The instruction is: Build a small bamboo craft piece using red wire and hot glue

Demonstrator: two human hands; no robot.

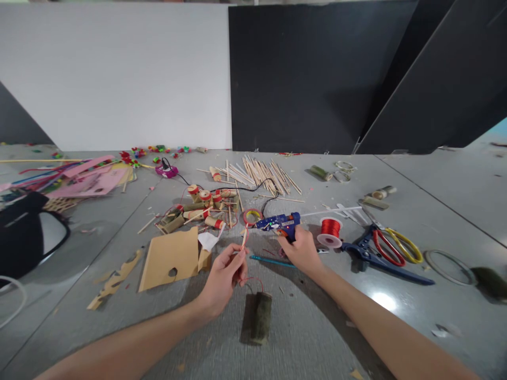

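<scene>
My right hand [303,250] is wrapped round the handle of a blue hot glue gun [279,222], a clear glue stick [330,211] poking out of its back. The nozzle points left, close to a small wooden stick [244,236] with red cord along it. My left hand [227,272] pinches that stick upright between thumb and fingers. Red cord [255,278] runs below the left hand to a dark green bamboo piece [261,317] on the floor. Behind the nozzle lies a roll of tape [252,216]. Whether glue is on the stick is too small to tell.
A spool of red cord [330,228], blue pruning shears [380,256] and scissors [402,245] lie at right. Cardboard [170,256], bamboo pieces [204,198] and thin sticks [267,174] lie left and beyond. The gun's black cable [237,188] leads to a purple socket [166,170].
</scene>
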